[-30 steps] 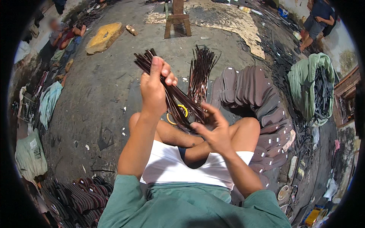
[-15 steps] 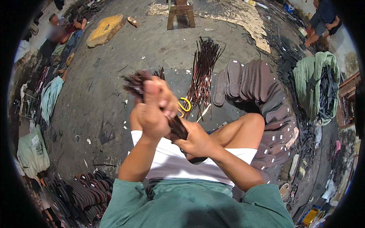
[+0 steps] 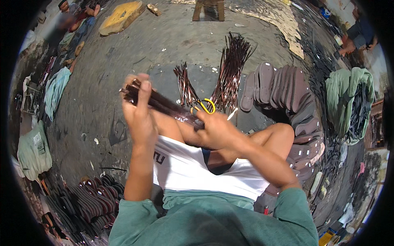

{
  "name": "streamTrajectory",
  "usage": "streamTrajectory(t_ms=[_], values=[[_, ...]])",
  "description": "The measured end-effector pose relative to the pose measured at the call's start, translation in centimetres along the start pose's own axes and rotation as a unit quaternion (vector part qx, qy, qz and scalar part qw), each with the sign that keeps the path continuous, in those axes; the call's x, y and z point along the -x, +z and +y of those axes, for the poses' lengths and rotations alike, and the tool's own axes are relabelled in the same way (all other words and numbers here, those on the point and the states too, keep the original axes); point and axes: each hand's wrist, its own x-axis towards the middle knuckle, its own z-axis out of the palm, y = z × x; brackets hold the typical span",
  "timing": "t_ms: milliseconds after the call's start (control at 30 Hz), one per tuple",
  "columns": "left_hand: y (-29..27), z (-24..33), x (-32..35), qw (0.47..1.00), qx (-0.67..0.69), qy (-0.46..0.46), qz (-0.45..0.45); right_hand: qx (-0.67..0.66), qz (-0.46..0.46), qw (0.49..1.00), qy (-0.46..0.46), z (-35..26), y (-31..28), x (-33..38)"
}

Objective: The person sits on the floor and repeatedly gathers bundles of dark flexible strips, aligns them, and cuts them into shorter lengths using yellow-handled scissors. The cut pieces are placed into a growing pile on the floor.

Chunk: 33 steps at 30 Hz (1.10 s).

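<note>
A bundle of glossy dark brown strips [image 3: 170, 107] slants over my lap between both hands. My left hand [image 3: 139, 106] grips its upper left end, thumb on top. My right hand [image 3: 217, 129] is closed round the lower right end, hiding the tips. Just beyond the right hand, yellow-handled scissors [image 3: 211, 105] lie on the floor, partly covered. A small bunch of similar strips [image 3: 185, 86] and a larger spread pile of strips [image 3: 233, 69] lie past them.
Brown shoe soles [image 3: 273, 84] stand in a curved row at my right. More stacked soles [image 3: 88, 205] sit at lower left. Beyond the row is a green sack [image 3: 334, 98] of dark scraps. A yellow block [image 3: 121, 18] and wooden stool [image 3: 208, 10] are ahead; people sit at both far sides.
My left hand has moved down and left, away from my right, so more of the bundle shows between them. My view has shifted slightly, revealing the small bunch on the floor.
</note>
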Motion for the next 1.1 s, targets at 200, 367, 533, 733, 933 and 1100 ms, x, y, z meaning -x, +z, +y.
streamTrajectory(t_ms=[200, 367, 533, 733, 933, 1100], values=[[2.2, -0.1, -0.6, 0.848, -0.372, 0.094, -0.366, 0.200, -0.088, 0.968, -0.120, 1.6, -4.1, -4.8], [1.0, -3.4, -1.4, 0.811, -0.431, -0.131, -0.373, 0.183, -0.070, 0.964, -0.182, 1.5, -4.5, -6.5], [-2.4, -4.8, -3.2, 0.951, -0.239, -0.097, -0.173, -0.030, 0.249, 0.967, -0.031, 5.9, -3.0, -9.0], [-0.6, -5.3, -1.4, 0.975, 0.047, -0.182, -0.119, 0.151, 0.032, 0.984, 0.094, 16.9, 17.5, -6.5], [1.3, -2.9, -0.9, 0.979, 0.039, -0.149, -0.134, 0.179, 0.091, 0.969, 0.146, 18.8, 17.5, -7.0], [0.9, -3.1, -0.6, 0.972, 0.094, -0.130, -0.170, 0.197, -0.094, 0.961, 0.169, 19.1, 14.6, -5.6]])
